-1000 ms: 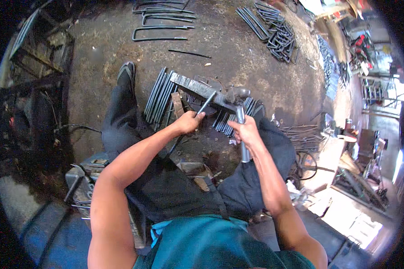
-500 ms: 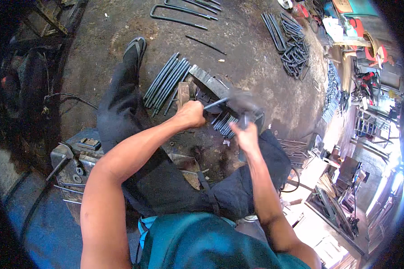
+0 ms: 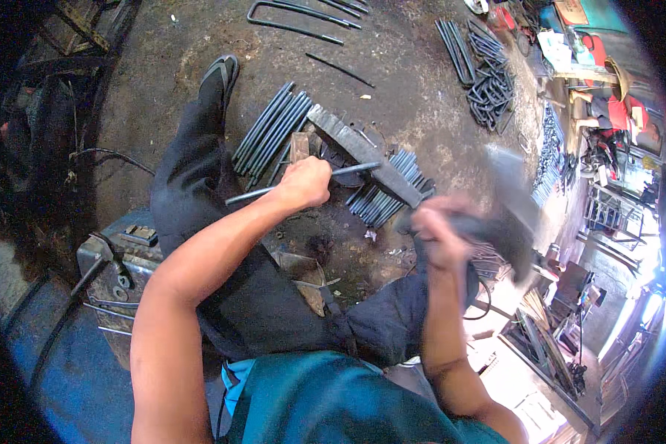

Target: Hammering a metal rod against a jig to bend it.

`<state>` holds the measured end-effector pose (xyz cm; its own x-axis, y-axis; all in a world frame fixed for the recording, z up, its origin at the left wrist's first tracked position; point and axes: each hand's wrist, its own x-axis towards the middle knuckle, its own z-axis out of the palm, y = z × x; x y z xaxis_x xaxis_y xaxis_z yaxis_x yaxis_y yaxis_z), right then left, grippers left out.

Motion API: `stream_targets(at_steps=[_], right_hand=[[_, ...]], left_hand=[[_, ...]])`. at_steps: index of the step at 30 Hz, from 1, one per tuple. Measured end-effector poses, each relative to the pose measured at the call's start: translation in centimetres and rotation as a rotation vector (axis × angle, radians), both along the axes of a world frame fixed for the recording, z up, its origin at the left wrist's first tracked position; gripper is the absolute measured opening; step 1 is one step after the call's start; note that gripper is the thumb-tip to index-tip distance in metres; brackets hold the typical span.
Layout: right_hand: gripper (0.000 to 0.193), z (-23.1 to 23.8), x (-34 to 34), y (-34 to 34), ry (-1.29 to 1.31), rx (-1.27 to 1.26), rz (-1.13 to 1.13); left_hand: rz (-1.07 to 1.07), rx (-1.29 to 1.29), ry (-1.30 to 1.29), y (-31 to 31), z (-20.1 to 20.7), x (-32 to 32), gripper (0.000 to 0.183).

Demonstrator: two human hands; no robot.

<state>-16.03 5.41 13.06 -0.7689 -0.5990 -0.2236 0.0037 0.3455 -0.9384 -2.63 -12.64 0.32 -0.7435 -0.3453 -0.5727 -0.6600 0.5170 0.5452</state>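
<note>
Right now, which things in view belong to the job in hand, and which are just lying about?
In use, it seems:
gripped rod, left hand
hammer, blurred, right hand
metal bar beneath the rod's tip
likely straight rods beside the bar

Lying about, apparently:
loose rod on the floor
bent rods, upper right
black cable, left

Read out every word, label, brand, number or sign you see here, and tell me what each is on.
None can be read in this view.
Metal rod in the left hand: no marking shows.
Hammer in the right hand: too blurred to read any marking.
White items at upper right: too small to tell if they bear print.
</note>
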Motion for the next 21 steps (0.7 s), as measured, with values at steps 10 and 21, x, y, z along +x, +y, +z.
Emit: stream_targets(at_steps=[10,21], right_hand=[[0.027,8.0,-0.2,-0.7,-0.135,-0.100,-0.103],[0.020,-8.2,0.4,1.5,-0.262,0.366,-0.189]], left_hand=[[0.014,-0.012,0.130,0.7,-0.7,0.1,0.023],[-0.108,0.020,0.120,0.1,-2.2,1.1,0.024]])
